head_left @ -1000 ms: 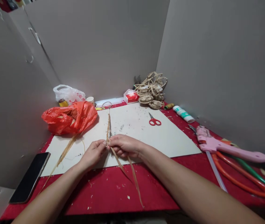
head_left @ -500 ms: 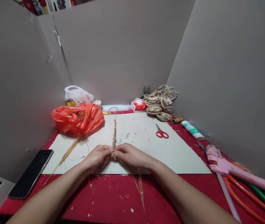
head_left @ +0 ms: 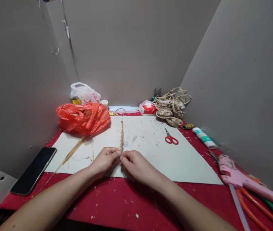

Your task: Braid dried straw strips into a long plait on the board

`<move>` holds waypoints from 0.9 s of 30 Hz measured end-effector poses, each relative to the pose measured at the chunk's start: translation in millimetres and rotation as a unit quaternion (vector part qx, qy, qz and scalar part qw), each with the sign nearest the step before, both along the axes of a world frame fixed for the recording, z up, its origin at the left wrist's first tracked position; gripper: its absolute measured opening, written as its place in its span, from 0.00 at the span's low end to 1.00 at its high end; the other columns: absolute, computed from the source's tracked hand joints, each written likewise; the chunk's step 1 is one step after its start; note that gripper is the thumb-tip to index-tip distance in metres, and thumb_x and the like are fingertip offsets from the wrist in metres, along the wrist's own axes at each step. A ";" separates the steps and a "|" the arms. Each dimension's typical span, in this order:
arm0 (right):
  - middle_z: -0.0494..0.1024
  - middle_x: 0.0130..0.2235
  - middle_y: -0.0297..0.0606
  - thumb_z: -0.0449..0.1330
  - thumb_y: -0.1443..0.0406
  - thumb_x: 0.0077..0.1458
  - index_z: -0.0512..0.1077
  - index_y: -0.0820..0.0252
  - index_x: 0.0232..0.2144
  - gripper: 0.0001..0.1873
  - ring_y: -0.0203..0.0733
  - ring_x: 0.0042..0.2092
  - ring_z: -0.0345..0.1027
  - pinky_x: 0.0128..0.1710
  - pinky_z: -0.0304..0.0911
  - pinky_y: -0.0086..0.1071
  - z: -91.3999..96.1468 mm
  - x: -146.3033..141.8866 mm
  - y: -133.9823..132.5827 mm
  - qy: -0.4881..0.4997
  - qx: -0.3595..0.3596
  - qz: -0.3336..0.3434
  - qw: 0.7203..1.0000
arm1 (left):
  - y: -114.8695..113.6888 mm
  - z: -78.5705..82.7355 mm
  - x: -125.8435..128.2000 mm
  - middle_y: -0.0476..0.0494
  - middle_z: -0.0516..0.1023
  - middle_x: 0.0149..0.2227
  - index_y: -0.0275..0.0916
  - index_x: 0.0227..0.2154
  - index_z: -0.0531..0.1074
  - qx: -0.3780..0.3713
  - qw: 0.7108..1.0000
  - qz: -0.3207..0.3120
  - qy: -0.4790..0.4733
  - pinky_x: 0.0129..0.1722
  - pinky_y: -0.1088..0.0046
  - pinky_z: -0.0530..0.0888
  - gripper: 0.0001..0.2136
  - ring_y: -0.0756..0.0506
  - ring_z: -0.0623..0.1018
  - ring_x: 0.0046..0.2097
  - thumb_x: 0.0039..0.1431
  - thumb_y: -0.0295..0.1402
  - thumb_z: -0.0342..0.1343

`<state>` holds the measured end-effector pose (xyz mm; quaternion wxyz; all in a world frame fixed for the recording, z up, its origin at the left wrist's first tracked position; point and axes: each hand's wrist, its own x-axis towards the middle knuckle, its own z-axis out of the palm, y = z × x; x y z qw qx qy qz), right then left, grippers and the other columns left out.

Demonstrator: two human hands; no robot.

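A thin brown stem wrapped in raffia-like fibre [head_left: 122, 136] points away from me above the white board [head_left: 151, 163]. My left hand [head_left: 107, 159] pinches its near end between thumb and fingers. Right beside it, my right hand [head_left: 133, 163] is closed at the same end, its fingertips touching those of the left. What exactly the right fingertips grip, perhaps a fibre strand, is too small to make out. A wire with a loop [head_left: 120, 112] lies at the stem's far tip. Left of my hands, a bundle of straw-coloured fibre strips [head_left: 73, 150] trails from a red plastic bag [head_left: 83, 119].
Red-handled scissors [head_left: 171, 139] lie on the board's right. Behind them sit coiled twine [head_left: 171, 107] and a tissue pack [head_left: 147, 108]. A pink glue gun [head_left: 244, 179] and a white-green roll [head_left: 204, 138] are at right. A phone [head_left: 34, 171] rests at left.
The view has shifted, so the scene sits slightly to the right. The fibre strips that hung below my right hand no longer show. Both hands stay together at the stem's near end.
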<state>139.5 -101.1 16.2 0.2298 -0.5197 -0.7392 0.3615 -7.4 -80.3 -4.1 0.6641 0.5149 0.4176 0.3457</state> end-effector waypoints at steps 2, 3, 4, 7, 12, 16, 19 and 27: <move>0.72 0.23 0.40 0.46 0.66 0.56 0.67 0.61 0.22 0.15 0.36 0.25 0.61 0.26 0.50 0.28 -5.6 -2.6 -4.5 -0.064 0.065 -0.011 0.996 | -1.4 -3.7 -0.1 0.59 0.52 0.12 0.37 0.18 0.61 -0.025 0.999 0.007 -0.028 0.14 0.78 0.44 0.15 0.58 0.49 0.14 0.51 0.41 0.56; 0.74 0.25 0.42 0.46 0.66 0.57 0.68 0.61 0.24 0.15 0.37 0.25 0.63 0.27 0.50 0.29 -7.8 -3.0 -6.0 -0.097 0.090 -0.013 0.991 | -2.4 -4.9 0.2 0.60 0.51 0.12 0.38 0.18 0.58 -0.038 0.998 0.007 -0.041 0.14 0.78 0.43 0.16 0.58 0.48 0.13 0.51 0.41 0.56; 0.75 0.27 0.44 0.45 0.65 0.58 0.70 0.61 0.26 0.16 0.39 0.26 0.64 0.27 0.50 0.30 -9.5 -3.1 -7.1 -0.127 0.110 -0.015 0.986 | -3.5 -5.4 0.7 0.60 0.50 0.12 0.39 0.17 0.56 -0.050 0.997 0.005 -0.055 0.13 0.78 0.43 0.17 0.58 0.48 0.13 0.51 0.41 0.56; 0.77 0.29 0.47 0.45 0.65 0.59 0.72 0.62 0.30 0.17 0.42 0.27 0.66 0.28 0.50 0.32 -10.7 -4.2 -9.8 -0.196 0.132 -0.007 0.972 | -7.3 -3.7 3.0 0.60 0.50 0.11 0.39 0.17 0.56 -0.063 0.996 0.006 -0.066 0.13 0.78 0.43 0.18 0.58 0.47 0.13 0.51 0.42 0.56; 0.73 0.26 0.41 0.47 0.68 0.57 0.71 0.62 0.27 0.14 0.36 0.24 0.61 0.26 0.50 0.30 3.1 -4.3 -22.0 -0.162 0.101 0.116 0.975 | -8.6 4.5 2.5 0.58 0.56 0.11 0.35 0.25 0.68 -0.067 0.997 0.011 -0.033 0.14 0.78 0.43 0.13 0.58 0.50 0.13 0.48 0.42 0.59; 0.67 0.20 0.32 0.54 0.61 0.55 0.68 0.61 0.21 0.14 0.31 0.22 0.55 0.24 0.50 0.26 26.4 9.6 -28.7 -0.051 -0.052 0.326 0.943 | -4.6 10.0 -3.6 0.61 0.49 0.11 0.35 0.26 0.68 -0.073 0.995 0.008 -0.065 0.15 0.78 0.41 0.13 0.58 0.45 0.14 0.48 0.41 0.59; 0.65 0.19 0.31 0.51 0.53 0.56 0.65 0.61 0.20 0.21 0.31 0.21 0.56 0.23 0.52 0.26 34.4 20.0 -17.9 0.075 -0.100 0.184 0.975 | -2.4 11.5 -7.2 0.61 0.50 0.11 0.35 0.25 0.67 -0.076 0.994 -0.001 -0.075 0.15 0.79 0.41 0.13 0.58 0.45 0.15 0.48 0.40 0.60; 0.61 0.18 0.29 0.47 0.49 0.56 0.63 0.60 0.23 0.22 0.31 0.20 0.52 0.20 0.49 0.26 -12.0 3.2 19.4 0.185 -0.144 -0.003 0.972 | -3.6 8.5 -4.7 0.58 0.56 0.13 0.36 0.23 0.65 -0.053 0.997 -0.033 -0.052 0.15 0.77 0.41 0.15 0.58 0.47 0.15 0.49 0.43 0.58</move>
